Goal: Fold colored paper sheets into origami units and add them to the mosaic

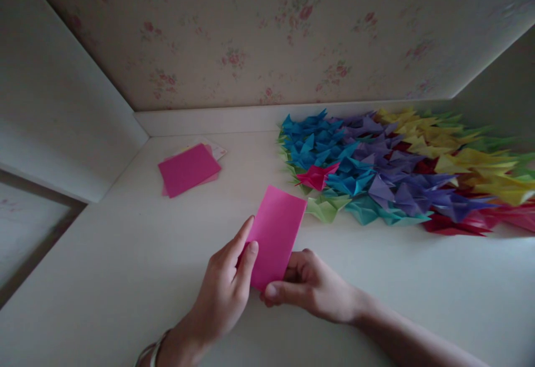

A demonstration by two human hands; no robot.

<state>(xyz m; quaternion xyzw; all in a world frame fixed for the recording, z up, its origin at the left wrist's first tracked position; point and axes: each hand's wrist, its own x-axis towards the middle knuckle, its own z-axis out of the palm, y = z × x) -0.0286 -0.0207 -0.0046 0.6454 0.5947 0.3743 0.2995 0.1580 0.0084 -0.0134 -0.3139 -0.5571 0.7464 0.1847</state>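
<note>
A pink sheet of paper [279,233], folded to a rectangle, is held up above the white desk. My left hand [228,275] grips its left edge, thumb on the front face and fingers behind. At the lower right corner, my right hand [307,286] pinches the paper between thumb and curled fingers. Beyond the paper's upper right lies a small hot-pink folded paper crane [317,176], resting on blue and green ones. Parts of both hands' fingers are hidden behind the sheet.
A stack of magenta paper [189,171] lies at the back left. Many folded paper cranes in blue, purple [395,191], yellow [472,161], red and green cover the desk's right back. Behind the desk [200,228] rises a flowered wall [251,38]; a white panel [62,77] stands left.
</note>
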